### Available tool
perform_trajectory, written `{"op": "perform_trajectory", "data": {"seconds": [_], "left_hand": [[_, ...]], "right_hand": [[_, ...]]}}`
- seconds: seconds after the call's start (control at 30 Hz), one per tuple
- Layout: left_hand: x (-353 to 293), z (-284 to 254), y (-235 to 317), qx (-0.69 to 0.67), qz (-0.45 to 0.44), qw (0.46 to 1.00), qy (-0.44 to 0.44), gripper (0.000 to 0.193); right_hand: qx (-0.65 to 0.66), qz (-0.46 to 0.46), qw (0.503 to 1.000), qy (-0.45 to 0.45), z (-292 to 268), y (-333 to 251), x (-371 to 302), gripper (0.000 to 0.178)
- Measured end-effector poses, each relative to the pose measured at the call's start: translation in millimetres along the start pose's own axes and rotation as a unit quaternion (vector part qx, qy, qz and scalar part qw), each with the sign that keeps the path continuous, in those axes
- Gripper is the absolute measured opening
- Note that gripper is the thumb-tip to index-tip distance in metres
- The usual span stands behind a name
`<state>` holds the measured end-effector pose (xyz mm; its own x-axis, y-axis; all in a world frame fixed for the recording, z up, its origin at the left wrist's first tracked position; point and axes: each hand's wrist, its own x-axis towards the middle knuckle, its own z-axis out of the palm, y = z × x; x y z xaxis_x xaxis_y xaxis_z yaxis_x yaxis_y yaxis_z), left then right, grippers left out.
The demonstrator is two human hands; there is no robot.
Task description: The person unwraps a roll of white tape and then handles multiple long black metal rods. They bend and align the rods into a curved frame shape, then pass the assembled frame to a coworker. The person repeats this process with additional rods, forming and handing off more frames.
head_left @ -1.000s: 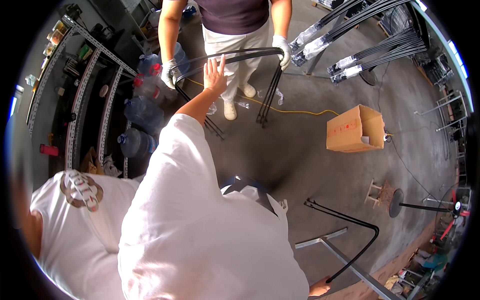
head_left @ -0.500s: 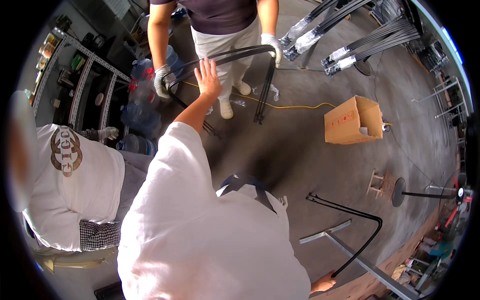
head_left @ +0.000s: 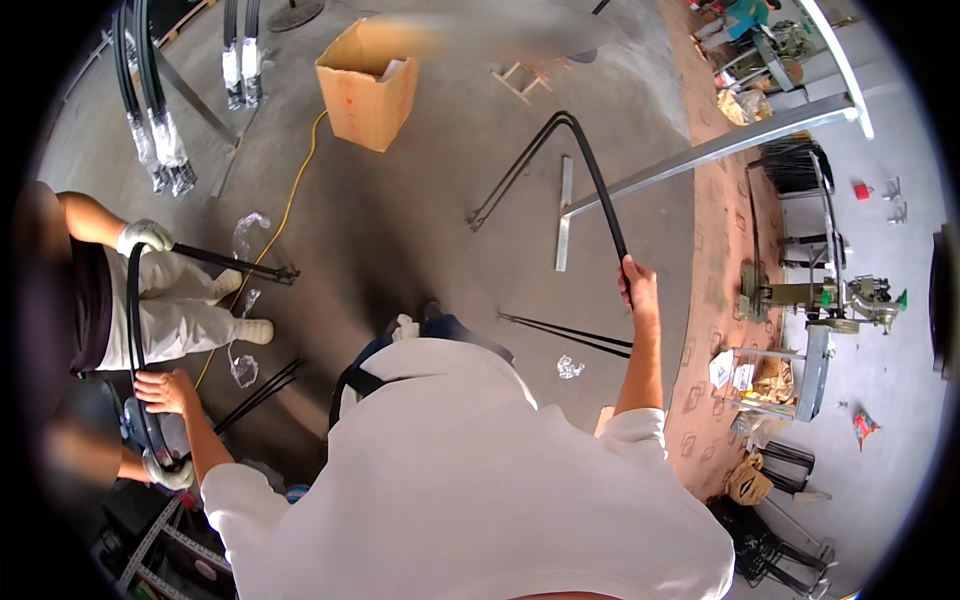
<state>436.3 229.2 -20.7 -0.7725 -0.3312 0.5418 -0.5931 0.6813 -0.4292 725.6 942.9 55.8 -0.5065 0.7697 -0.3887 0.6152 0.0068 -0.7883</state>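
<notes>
My left hand (head_left: pixel 168 391) is stretched out to the left, its fingers closed over a pair of black bent tubes (head_left: pixel 134 310). A co-worker holds the same tubes, with one gloved hand (head_left: pixel 145 236) at the upper bend and another gloved hand (head_left: pixel 168 471) at the lower bend. Out to the right, my right hand (head_left: pixel 640 285) grips the end of another black bent tube frame (head_left: pixel 592 170). That frame rises to a bend, then slopes down left to the floor. Its lower legs (head_left: pixel 565 332) reach out below, partly behind my forearm.
A metal stand (head_left: pixel 700 155) lies beyond the right-hand frame. Farther off are an open cardboard box (head_left: pixel 367 105) and a small wooden stool (head_left: pixel 520 80). Wrapped black tubes (head_left: pixel 150 110) lean at upper left. A yellow cable (head_left: pixel 295 185) crosses the floor; machinery (head_left: pixel 800 295) stands at right.
My view has swung to the right, shifting the co-worker to the left edge. My left hand, spread over the co-worker's tubes before, now closes on them. My right hand still holds its frame.
</notes>
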Motion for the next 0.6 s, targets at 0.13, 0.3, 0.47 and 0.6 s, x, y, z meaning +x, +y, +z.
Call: {"op": "perform_trajectory", "data": {"seconds": [0.13,0.3,0.47,0.6], "left_hand": [[4.5,-28.2,13.3,0.178,0.056,0.963,0.194,0.033],[4.8,-30.1,14.7,-0.166,-0.032,0.983,-0.072,0.074],[4.0,-29.2,-2.2,-0.178,-0.019,0.973,-0.145,0.082],[-2.8,-29.8,-3.6,-0.265,-0.068,0.949,-0.156,0.077]], "right_hand": [[0.196,0.118,0.960,-0.161,17.1,1.2,12.9,0.029],[0.220,0.114,0.957,-0.151,59.5,-43.1,10.8,0.030],[0.241,0.100,0.956,-0.136,88.0,-58.1,21.9,0.029],[0.264,0.076,0.950,-0.147,84.5,-67.9,22.6,0.029]]}}
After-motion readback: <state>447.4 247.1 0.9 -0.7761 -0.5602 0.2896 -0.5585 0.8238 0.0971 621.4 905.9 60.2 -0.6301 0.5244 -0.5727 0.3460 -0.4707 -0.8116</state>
